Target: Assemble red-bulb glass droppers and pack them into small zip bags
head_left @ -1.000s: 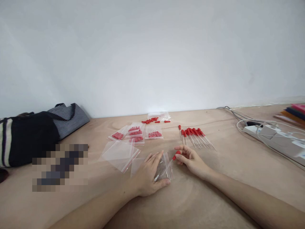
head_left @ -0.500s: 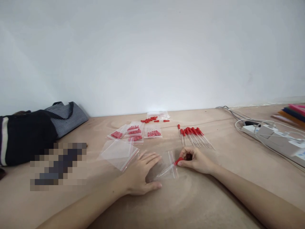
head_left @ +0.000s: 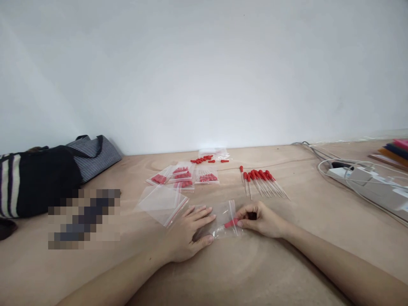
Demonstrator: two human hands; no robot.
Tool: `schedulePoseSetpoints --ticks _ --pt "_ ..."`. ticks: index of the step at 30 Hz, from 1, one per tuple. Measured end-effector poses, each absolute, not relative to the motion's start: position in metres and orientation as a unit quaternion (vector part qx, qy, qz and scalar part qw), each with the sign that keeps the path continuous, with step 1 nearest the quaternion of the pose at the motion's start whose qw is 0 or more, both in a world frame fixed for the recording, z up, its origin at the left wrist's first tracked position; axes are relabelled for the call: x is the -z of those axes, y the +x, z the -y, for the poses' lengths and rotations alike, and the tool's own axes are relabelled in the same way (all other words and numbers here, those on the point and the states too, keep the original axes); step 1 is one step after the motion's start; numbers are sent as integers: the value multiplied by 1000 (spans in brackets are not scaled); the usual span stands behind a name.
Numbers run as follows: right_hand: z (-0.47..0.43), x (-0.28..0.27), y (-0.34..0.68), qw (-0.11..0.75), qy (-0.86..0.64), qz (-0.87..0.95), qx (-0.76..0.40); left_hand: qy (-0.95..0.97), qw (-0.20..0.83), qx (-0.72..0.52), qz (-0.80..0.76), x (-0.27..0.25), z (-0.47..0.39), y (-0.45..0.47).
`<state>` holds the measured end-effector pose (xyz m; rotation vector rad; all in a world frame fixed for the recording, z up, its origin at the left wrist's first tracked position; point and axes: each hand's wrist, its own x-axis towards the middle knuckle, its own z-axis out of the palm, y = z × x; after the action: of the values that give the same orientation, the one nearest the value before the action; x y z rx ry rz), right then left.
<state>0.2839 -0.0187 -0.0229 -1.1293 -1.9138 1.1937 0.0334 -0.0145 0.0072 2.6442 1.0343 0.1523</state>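
A clear zip bag (head_left: 223, 208) lies flat on the table between my hands. My left hand (head_left: 191, 231) rests on its left part, fingers spread and open. A glass dropper with a red rubber bulb (head_left: 230, 223) is mostly inside the bag, its tip toward my left hand. My right hand (head_left: 259, 219) is closed at the bag's mouth, thumb and fingers pinching the bulb's end. Beyond it is a row of red-bulbed droppers (head_left: 258, 175). Several filled bags of droppers (head_left: 183, 174) lie farther back, and flat clear bags (head_left: 162, 202) sit beside my left hand.
Loose red bulbs (head_left: 200, 160) and a bag of glass tubes (head_left: 216, 153) lie near the wall. At right are a power strip (head_left: 366, 182) with cables and some coloured folders (head_left: 395, 151). A dark bag (head_left: 44, 178) and a blurred-out object (head_left: 84, 219) are at left.
My right hand has pushed the dropper leftward and deeper into the bag, so its red bulb now lies past the zip line. My left hand stays on the bag.
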Motion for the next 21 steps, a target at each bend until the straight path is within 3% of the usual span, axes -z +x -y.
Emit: schedulePoseSetpoints --ticks 6,10,14,21 --pt "15 22 267 315 -404 794 -327 920 150 -44 -360 -7 15 32" --pt "12 24 267 309 -430 785 -321 920 149 -44 -359 -8 15 31" --pt "-4 17 291 326 -565 718 -241 924 143 -41 -353 -8 14 31" --pt "-41 0 305 214 -740 638 -9 925 142 -22 -352 -9 13 30"
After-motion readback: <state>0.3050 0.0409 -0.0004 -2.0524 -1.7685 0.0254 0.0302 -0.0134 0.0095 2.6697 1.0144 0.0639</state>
